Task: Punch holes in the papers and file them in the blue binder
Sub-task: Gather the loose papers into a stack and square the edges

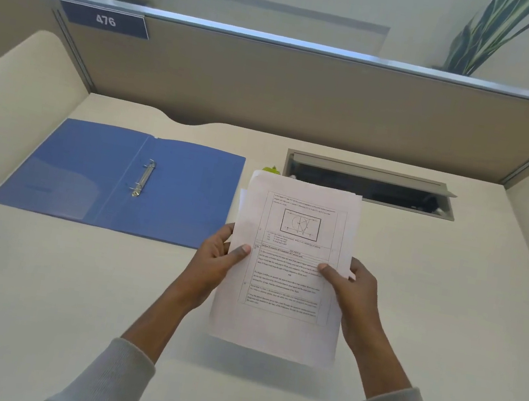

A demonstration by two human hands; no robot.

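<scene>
A stack of printed papers is held above the desk, tilted toward me, its sheets slightly fanned at the top. My left hand grips the stack's left edge with the thumb on the front page. My right hand grips the right edge the same way. The blue binder lies open flat on the desk to the left, its metal ring mechanism near the spine. A small green object peeks out behind the papers' top edge; most of it is hidden.
The cream desk is bounded by a tan partition at the back and cream side panels. An open cable tray is set into the desk at the back right. Plants stand beyond the partition.
</scene>
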